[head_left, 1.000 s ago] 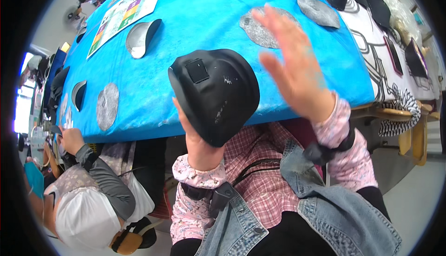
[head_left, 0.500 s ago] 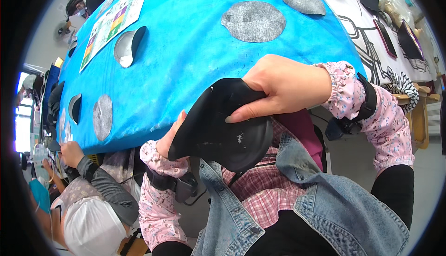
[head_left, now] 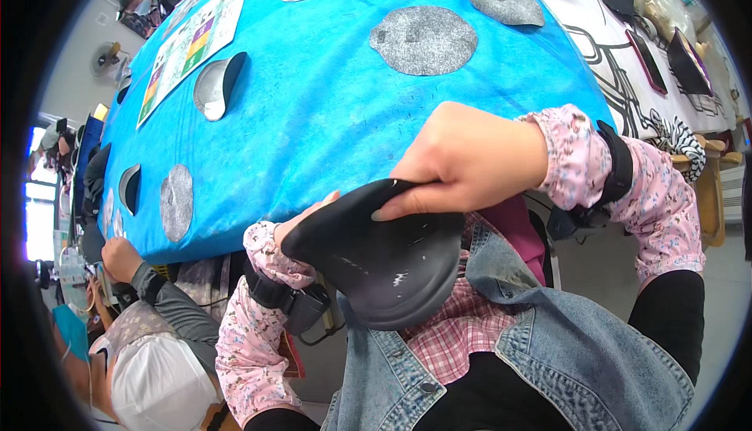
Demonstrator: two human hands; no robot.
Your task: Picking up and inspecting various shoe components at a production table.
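Observation:
A black, flexible, bowl-shaped piece (head_left: 384, 274) with a smooth inner face and a few small white marks is in front of my chest. My right hand (head_left: 458, 161) pinches its upper edge, thumb on the inner face and fingers behind. My left hand (head_left: 307, 213) holds it from behind at the left edge; most of that hand is hidden by the piece. Beyond, on the blue-covered table (head_left: 313, 133), lies a round speckled-grey piece (head_left: 423, 41). A curled piece (head_left: 219, 86), grey inside and black outside, rests farther left.
More grey discs (head_left: 503, 3) lie across the far side. A printed sheet (head_left: 196, 43) is at the upper left. To the right, a phone (head_left: 646, 63) lies on a black-and-white cloth (head_left: 603, 55). A co-worker in a white cap (head_left: 160, 380) sits close at my left.
The black piece has tipped, its upper edge coming down and toward me, so more of its inner hollow shows. My right hand has lowered with it; my left hand still holds its edge.

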